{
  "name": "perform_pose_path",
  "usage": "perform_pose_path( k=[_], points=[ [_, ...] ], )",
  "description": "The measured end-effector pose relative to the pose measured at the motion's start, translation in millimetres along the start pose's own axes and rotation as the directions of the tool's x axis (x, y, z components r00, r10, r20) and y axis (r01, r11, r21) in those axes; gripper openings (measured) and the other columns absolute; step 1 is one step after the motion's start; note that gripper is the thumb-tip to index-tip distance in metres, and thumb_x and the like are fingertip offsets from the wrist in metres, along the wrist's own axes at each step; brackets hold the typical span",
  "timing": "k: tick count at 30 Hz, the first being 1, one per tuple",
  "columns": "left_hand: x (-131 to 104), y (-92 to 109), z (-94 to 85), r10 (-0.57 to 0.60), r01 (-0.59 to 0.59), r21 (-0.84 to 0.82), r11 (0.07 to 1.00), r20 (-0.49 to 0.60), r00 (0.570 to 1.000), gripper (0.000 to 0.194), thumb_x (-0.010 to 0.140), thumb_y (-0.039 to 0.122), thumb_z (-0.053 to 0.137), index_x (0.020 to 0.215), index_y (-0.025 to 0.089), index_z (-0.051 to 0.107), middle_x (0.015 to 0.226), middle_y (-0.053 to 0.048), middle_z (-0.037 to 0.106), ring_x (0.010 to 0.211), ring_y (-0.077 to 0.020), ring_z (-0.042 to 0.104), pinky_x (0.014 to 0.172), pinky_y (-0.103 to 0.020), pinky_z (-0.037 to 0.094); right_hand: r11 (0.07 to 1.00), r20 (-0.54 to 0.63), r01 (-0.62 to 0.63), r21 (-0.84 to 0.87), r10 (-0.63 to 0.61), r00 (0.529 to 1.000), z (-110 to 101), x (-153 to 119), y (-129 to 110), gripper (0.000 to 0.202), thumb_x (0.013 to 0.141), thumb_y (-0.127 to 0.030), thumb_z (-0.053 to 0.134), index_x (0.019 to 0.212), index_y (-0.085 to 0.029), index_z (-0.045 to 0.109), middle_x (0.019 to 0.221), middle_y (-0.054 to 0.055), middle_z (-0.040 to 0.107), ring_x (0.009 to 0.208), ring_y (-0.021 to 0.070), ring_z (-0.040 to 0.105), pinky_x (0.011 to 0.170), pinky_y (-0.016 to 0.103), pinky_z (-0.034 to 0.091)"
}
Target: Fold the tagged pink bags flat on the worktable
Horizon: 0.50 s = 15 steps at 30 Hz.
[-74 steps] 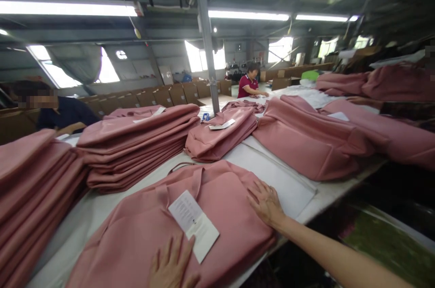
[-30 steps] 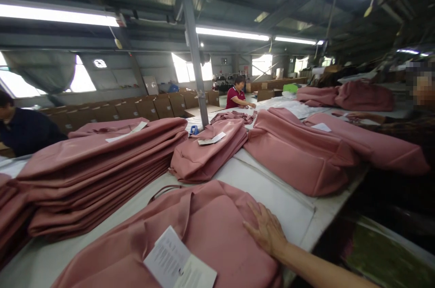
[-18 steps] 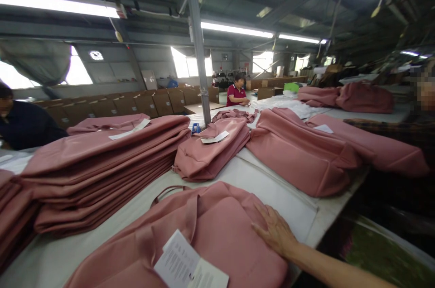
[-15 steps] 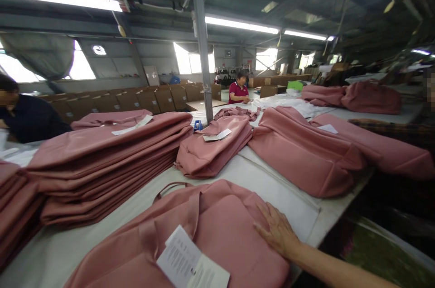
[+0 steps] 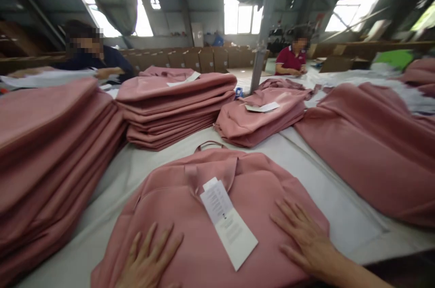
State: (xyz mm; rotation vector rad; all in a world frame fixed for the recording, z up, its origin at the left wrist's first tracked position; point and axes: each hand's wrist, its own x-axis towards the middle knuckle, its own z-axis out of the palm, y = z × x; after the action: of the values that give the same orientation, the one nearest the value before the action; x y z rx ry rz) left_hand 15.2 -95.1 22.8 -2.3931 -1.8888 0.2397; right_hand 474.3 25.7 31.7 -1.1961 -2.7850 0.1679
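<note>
A pink handbag [image 5: 190, 252] lies flat on the white-covered table [image 5: 288, 154] right in front of me, its short handles folded over toward the top. A white paper tag [image 5: 231, 229] with print on it rests across the bag's front. My left hand [image 5: 149, 256] presses on the lower left of the bag, fingers spread. On the bag's right side lies my right hand [image 5: 304, 238], open too, its palm down and fingers stretched out. Neither hand grips anything.
Stacks of pink bags stand at the left [image 5: 57, 156] and behind [image 5: 176, 107]. More bags [image 5: 261, 118] lie beyond, with a large pink pile [image 5: 374, 143] at right. A metal post [image 5: 263, 30] rises behind. Two people work across the table, before cardboard boxes [image 5: 204, 59].
My view has swung left and lower. My left hand has come into view on the bag, and my right hand still rests on its right side.
</note>
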Motion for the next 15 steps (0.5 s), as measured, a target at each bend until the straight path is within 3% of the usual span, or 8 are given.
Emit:
perform_pose_path(
  k=[4,10,13,15],
  points=[
    [-2,2,11.7,0.042,-0.037,0.032,0.999,-0.181,0.983,0.079,0.078,0.071,0.044,0.145,0.037,0.023,0.154,-0.003,0.026,0.139,-0.0392,0.017,0.11,-0.056,-0.001,0.992,-0.109,0.039,-0.118,-0.052,0.993,18,2,6,0.071,0.084,-0.057,0.052,0.146,-0.031,0.028,0.152,0.006,0.026,0.136,0.0343,0.029,0.105,0.055,0.032],
    [-2,6,4.8,0.049,-0.046,0.019,0.999,-0.198,0.979,0.078,0.079,0.07,0.045,0.145,0.036,0.023,0.155,-0.002,0.023,0.14,-0.0377,0.014,0.111,-0.055,-0.005,0.989,-0.164,0.048,-0.138,-0.07,0.984,20,4,6,0.073,0.082,-0.056,0.054,0.146,-0.03,0.029,0.15,0.005,0.03,0.134,0.0331,0.032,0.107,0.053,0.03],
    [-1,4,3.3,0.067,-0.059,0.043,0.997,-0.212,0.975,0.077,0.079,0.07,0.044,0.145,0.036,0.022,0.153,-0.003,0.027,0.139,-0.0362,0.021,0.112,-0.052,-0.003,0.993,-0.171,0.026,-0.112,-0.045,0.984,25,2,8,0.073,0.082,-0.055,0.055,0.146,-0.031,0.029,0.15,0.004,0.03,0.134,0.0331,0.032,0.107,0.052,0.028],
    [1,1,4.2,0.066,-0.06,0.036,0.998,-0.209,0.976,0.077,0.079,0.071,0.043,0.145,0.038,0.021,0.152,-0.002,0.03,0.136,-0.0355,0.029,0.112,-0.053,0.006,0.994,-0.177,0.012,-0.105,-0.03,0.984,27,1,9,0.072,0.083,-0.055,0.055,0.145,-0.032,0.029,0.15,0.004,0.03,0.134,0.0336,0.033,0.107,0.052,0.028]
  ],
)
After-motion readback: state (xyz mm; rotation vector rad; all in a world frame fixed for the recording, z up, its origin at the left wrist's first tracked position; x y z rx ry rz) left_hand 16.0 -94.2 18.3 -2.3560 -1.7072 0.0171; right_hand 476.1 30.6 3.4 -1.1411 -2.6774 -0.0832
